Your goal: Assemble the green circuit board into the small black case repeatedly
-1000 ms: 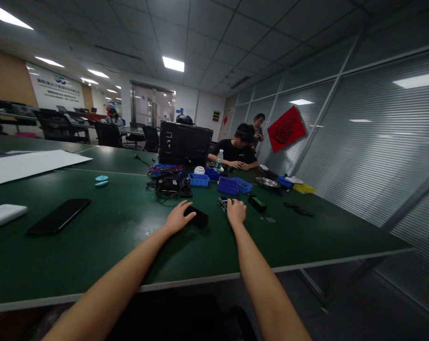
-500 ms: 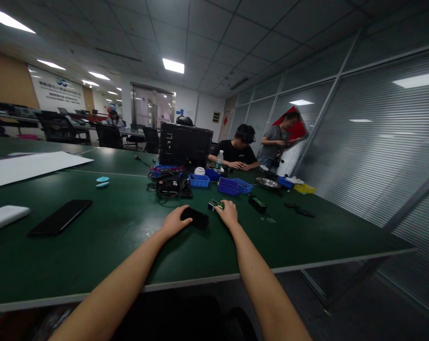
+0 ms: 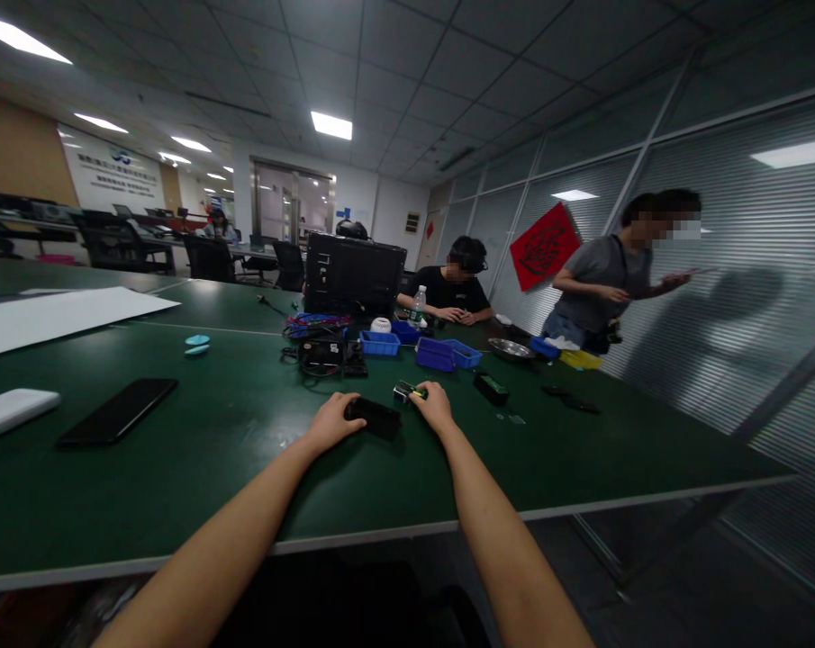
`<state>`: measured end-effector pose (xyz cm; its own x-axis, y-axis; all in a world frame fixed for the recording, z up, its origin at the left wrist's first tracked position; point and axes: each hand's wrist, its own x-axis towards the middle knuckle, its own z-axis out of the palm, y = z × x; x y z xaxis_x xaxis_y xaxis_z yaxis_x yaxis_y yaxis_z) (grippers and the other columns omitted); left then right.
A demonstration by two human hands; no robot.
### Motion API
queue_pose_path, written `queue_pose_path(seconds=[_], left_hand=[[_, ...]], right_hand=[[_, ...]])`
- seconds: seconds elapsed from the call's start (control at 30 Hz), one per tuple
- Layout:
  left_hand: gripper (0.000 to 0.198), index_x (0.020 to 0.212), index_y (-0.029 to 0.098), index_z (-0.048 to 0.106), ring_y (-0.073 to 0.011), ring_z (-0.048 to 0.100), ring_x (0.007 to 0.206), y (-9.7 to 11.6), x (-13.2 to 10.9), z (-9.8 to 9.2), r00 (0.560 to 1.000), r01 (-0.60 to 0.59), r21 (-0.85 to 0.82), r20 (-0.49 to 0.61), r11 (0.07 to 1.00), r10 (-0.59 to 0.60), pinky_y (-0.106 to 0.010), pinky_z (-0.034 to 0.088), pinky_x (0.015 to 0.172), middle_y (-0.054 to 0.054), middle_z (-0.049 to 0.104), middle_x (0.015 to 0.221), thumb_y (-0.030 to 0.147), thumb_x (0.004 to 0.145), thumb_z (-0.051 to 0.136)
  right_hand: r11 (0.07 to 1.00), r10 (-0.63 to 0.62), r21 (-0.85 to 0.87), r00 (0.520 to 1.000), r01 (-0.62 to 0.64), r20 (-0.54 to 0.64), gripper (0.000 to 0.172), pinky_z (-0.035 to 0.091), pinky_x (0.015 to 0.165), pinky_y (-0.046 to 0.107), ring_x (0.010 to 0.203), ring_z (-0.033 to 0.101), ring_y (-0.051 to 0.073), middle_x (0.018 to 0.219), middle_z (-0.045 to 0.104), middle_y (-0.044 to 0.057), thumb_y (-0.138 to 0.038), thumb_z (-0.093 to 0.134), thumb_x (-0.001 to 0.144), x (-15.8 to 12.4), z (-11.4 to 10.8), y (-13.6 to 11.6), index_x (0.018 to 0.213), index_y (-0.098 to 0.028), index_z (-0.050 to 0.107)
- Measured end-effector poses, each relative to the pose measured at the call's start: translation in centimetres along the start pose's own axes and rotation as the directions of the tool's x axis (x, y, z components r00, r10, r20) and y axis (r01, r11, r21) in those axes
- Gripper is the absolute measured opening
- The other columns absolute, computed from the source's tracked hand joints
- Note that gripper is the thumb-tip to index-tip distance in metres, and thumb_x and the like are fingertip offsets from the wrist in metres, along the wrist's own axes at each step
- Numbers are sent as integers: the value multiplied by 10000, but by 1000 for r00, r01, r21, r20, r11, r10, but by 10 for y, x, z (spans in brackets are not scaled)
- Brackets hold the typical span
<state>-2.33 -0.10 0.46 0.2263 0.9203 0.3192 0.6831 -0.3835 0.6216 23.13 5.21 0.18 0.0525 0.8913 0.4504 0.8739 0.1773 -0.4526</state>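
Observation:
My left hand (image 3: 331, 421) is closed round one end of a small black box-shaped device (image 3: 378, 418) that lies on the green table (image 3: 197, 450). Just to its right, my right hand (image 3: 434, 407) pinches a small green and silver part (image 3: 408, 391) and holds it close above the far end of the black device. Both forearms reach out from the table's near edge.
A black phone (image 3: 118, 410) and a white block (image 3: 10, 410) lie at the left. Blue bins (image 3: 440, 353), cables, a black case (image 3: 353, 274) and a metal bowl (image 3: 510, 348) stand beyond my hands. One person sits opposite; another walks along the glass wall at the right.
My right hand has picked up the small green part and carried it left toward the black device. My left hand has closed further on the device. A person has walked forward along the right wall.

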Motion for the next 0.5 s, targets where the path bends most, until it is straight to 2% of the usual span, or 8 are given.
queue_pose_path(seconds=[0.13,0.27,0.4,0.5], left_hand=[[540,1137,209,509,-205,512,1037,0,0,1,1000,-5,-14,-16,1000,5,-290,384,902,-63,524,1143,329,625,632],[523,1126,222,493,-198,532,1015,1,-1,0,1000,25,-49,17,999,-24,-285,397,880,-46,565,1119,316,631,631],[517,1122,246,474,-184,552,984,2,-1,-2,996,60,-79,66,995,-55,-270,413,844,-25,598,1064,323,635,630],[518,1116,245,472,-182,557,970,2,0,-2,994,76,-75,80,994,-70,-262,418,818,-29,598,1056,336,631,633]], right_hand=[[995,-69,78,998,69,-10,245,372,706,258,807,490,160,855,514,19,-321,648,616,1,0,1,799,-196,544],[978,-146,156,988,136,56,276,378,692,254,778,486,143,831,504,-9,-295,669,587,1,4,1,797,-203,517],[954,-162,274,978,121,132,401,396,721,264,819,512,149,890,540,5,-354,684,583,1,8,1,921,-201,531],[956,-124,287,975,67,185,550,404,749,276,862,532,169,951,561,43,-394,705,564,2,7,4,1045,-187,537]])
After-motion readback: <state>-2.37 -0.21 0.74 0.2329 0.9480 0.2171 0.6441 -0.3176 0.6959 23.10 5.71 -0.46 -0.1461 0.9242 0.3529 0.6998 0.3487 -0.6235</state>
